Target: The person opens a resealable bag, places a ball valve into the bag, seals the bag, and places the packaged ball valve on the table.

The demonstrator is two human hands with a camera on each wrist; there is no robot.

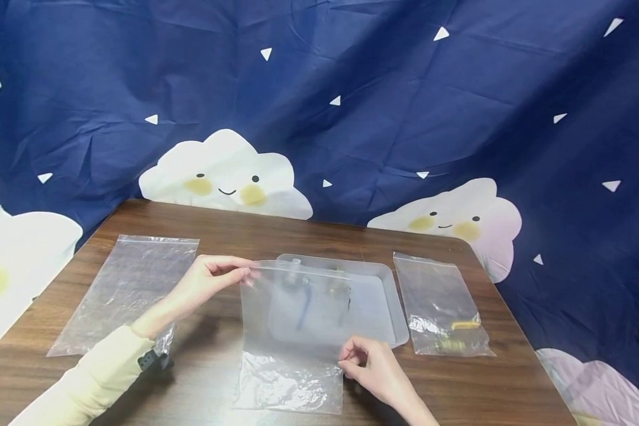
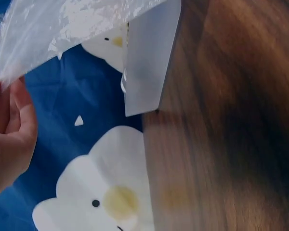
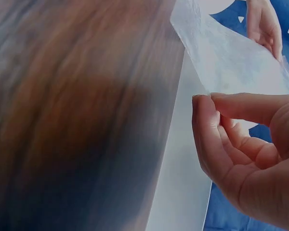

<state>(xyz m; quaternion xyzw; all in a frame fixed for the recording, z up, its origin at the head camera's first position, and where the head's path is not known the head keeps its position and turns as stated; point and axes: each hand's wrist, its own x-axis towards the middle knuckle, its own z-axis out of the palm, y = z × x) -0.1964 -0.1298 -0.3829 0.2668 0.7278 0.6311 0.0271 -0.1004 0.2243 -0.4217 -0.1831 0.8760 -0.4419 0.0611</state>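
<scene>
Blue patterned cloth [image 1: 373, 83] hangs behind the wooden table [image 1: 213, 373] beneath the held bag [image 1: 287, 355].

Centre bag [image 1: 289, 384] is thin clear plastic film, glossy, crinkled toward its 6 o'clock edge; similar shiny film on the second bag [image 1: 138, 284] at its 9 o'clock and third bag [image 1: 433, 296] at 3. Tray [image 1: 375, 316], at its 1 o'clock, looks smooth, matt, milky plastic. Tabletop [image 1: 474, 384] reads smooth wood-grain, slight sheen; backdrop [image 1: 351, 136] is creased cloth.
</scene>
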